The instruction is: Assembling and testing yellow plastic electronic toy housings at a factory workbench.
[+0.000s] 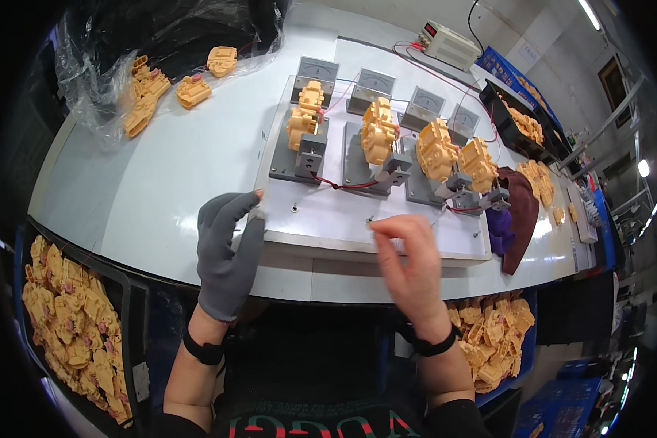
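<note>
Right fingers at front switch; four tan housings mounted on board

The bare right hand [412,259] is bringing thumb and forefinger close together at a small toggle switch [370,220] on the white board [321,230]; whether they are gripping its lever, I cannot tell. The left hand [230,252], wearing a grey glove, is standing beside the board's left edge, its thumb and forefinger curving with a gap between them; I cannot tell whether the tips are touching the board.

Four tan plastic housings [378,135] are sitting in a row on grey fixtures [288,162] upon the board, behind both hands. Analogue meters [372,82] are standing behind the housings. Red wires [358,185] are running between fixtures. A maroon cloth [520,219] and a purple cloth [501,232] are lying against the board's right side. More tan parts are filling a dark bin [128,314] at lower left. Loose tan parts [193,91] are lying near a clear plastic bag [87,80].
</note>
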Demonstrator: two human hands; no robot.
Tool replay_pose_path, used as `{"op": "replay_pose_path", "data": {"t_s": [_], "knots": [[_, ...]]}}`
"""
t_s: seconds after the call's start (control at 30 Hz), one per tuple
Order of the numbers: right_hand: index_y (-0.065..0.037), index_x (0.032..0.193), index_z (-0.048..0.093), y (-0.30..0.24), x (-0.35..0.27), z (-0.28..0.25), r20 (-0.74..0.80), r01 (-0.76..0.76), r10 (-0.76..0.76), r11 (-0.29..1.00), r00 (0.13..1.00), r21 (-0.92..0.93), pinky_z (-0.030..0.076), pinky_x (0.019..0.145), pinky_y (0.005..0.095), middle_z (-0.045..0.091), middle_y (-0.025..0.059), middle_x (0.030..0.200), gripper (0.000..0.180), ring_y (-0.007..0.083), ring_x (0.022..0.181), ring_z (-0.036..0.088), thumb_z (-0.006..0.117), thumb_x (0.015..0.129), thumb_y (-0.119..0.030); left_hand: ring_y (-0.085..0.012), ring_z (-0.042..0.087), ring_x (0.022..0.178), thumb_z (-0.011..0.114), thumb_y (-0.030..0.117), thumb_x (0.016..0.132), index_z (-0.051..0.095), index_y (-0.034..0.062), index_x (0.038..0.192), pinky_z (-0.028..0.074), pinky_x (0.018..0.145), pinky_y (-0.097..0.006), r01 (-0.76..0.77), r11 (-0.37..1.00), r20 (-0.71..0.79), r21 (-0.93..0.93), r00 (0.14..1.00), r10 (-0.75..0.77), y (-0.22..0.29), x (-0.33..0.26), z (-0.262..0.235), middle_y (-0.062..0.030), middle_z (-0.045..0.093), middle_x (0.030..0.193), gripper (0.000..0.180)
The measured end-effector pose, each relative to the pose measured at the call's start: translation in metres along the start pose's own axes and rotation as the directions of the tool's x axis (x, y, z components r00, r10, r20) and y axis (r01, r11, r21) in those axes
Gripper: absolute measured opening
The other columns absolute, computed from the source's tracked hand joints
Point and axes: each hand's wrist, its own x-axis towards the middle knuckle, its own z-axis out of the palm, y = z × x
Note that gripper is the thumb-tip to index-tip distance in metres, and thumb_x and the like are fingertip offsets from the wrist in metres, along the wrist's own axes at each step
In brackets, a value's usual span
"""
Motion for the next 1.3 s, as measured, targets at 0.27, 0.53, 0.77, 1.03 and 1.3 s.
{"op": "replay_pose_path", "data": {"t_s": [0.27, 0.53, 0.77, 1.03, 1.3], "knots": [[-0.003, 0.100, 0.063, 0.054, -0.030, -0.065, -0.200, -0.263, 0.232, 0.954, 0.952, -0.145, 0.045, 0.082, 0.0336, 0.061, 0.0103, 0.095, 0.012, 0.0255, 0.092, 0.057, 0.061, 0.088, -0.004, -0.0263, 0.055, 0.102, 0.068, 0.007, 0.076, 0.067, 0.0043, 0.101, 0.044, 0.087, -0.037, -0.139, 0.974, 0.207, 0.180, 0.973, 0.101, 0.012, 0.014, 0.024, -0.0084, 0.063, 0.097, 0.024], [-0.010, 0.092, 0.068, 0.062, -0.019, -0.058, -0.121, -0.157, 0.121, 0.920, 0.985, -0.358, 0.041, 0.078, 0.0363, 0.062, 0.0042, 0.091, 0.010, 0.0246, 0.090, 0.058, 0.069, 0.083, -0.014, -0.0250, 0.054, 0.099, 0.072, 0.006, 0.073, 0.067, 0.0085, 0.102, 0.041, 0.086, -0.038, -0.220, 0.925, 0.068, 0.310, 0.976, 0.209, 0.027, 0.010, 0.033, -0.0060, 0.061, 0.096, 0.029], [-0.009, 0.093, 0.068, 0.063, -0.020, -0.057, -0.094, -0.130, 0.105, 0.941, 0.990, -0.313, 0.042, 0.079, 0.0372, 0.061, 0.0046, 0.090, 0.012, 0.0259, 0.090, 0.057, 0.068, 0.083, -0.013, -0.0268, 0.056, 0.085, 0.069, 0.010, 0.078, 0.064, 0.0096, 0.105, 0.044, 0.073, -0.038, -0.331, 0.933, 0.317, 0.144, 0.908, 0.274, 0.068, 0.017, 0.064, -0.0066, 0.060, 0.093, 0.028], [-0.004, 0.097, 0.065, 0.081, -0.040, -0.104, -0.374, -0.402, 0.299, 0.886, 0.878, -0.233, 0.043, 0.079, 0.0345, 0.059, 0.0088, 0.093, 0.011, 0.0252, 0.089, 0.055, 0.063, 0.088, -0.010, -0.0268, 0.056, 0.075, 0.066, 0.012, 0.080, 0.064, 0.0094, 0.084, 0.045, 0.065, -0.038, -0.254, 0.952, 0.337, 0.173, 0.923, 0.185, 0.061, 0.025, 0.087, -0.0063, 0.058, 0.080, 0.006], [-0.003, 0.092, 0.063, 0.093, -0.045, -0.099, -0.315, -0.415, 0.329, 0.870, 0.890, -0.266, 0.042, 0.080, 0.0338, 0.057, 0.0076, 0.091, 0.008, 0.0236, 0.088, 0.054, 0.064, 0.087, -0.009, -0.0262, 0.055, 0.073, 0.068, 0.012, 0.078, 0.063, 0.0099, 0.081, 0.045, 0.064, -0.038, -0.222, 0.965, 0.289, 0.137, 0.941, 0.175, 0.059, 0.025, 0.089, -0.0054, 0.056, 0.077, 0.006]]}}
